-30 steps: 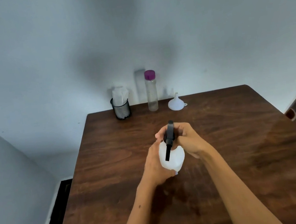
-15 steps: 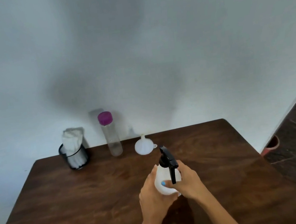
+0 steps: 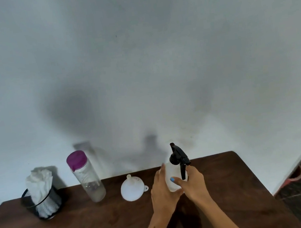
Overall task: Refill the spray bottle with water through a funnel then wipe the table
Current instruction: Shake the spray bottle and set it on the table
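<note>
Fingers point(image 3: 174, 180) of both hands curling round spray bottle point(image 3: 173, 176), gripping it upright near table's point(image 3: 103, 225) far edge. Left hand point(image 3: 162, 190) cupping body; right hand point(image 3: 193, 183) wrapping below black trigger head point(image 3: 178, 157). Bottle looking light, thin plastic, likely squashing under squeeze; best steadying body while twisting collar. Funnel point(image 3: 133, 188) lying just beside, left; water bottle point(image 3: 88, 179) standing further left.

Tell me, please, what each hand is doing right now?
Left hand: holds the spray bottle.
Right hand: also holds the spray bottle.
</note>
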